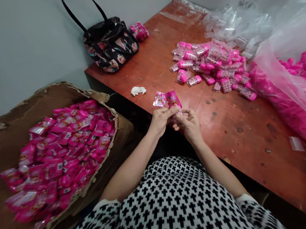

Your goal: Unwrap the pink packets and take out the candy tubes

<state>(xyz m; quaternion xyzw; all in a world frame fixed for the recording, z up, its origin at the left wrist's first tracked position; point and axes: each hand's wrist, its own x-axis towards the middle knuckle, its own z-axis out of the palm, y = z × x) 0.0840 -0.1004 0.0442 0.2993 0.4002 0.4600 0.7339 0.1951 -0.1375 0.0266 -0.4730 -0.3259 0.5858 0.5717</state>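
Pink packet (173, 99), head view: lay just beyond both hands at the table (147, 73) edge, long axis roughly forward. Left hand (160, 121) pinched its near end; right hand (190, 125) apparently pinched there too, contact partly hidden.

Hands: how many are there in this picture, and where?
2. The left hand and the right hand are close together at the near edge of the red-brown table, holding a pink packet between them. No other hands show.
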